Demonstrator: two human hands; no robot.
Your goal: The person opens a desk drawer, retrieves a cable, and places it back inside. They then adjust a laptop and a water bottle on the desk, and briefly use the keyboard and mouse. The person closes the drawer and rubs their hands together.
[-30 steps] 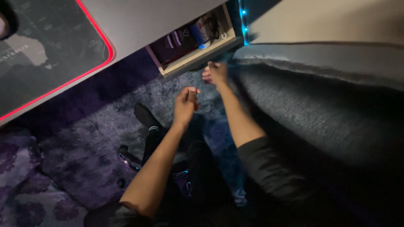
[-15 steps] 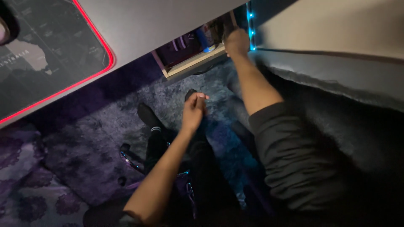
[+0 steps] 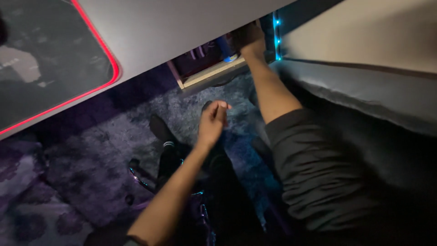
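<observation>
Reaching into the wooden shelf (image 3: 214,73), right hand (image 3: 248,38), grip unclear; left hand (image 3: 213,119) curled loosely above shaggy rug (image 3: 104,155)

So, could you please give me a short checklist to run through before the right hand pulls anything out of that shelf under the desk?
1. Right hand has reached the shelf: ok, it is inside the opening.
2. Right hand's grip on something: cannot tell, too dark.
3. Blue bottle beside that hand stands upright: ok.
4. Left hand away from the shelf: ok, it hovers over the rug, fingers curled.
5. Left hand empty: cannot tell.
6. Desk edge above leaves room for the arm: ok.
</observation>
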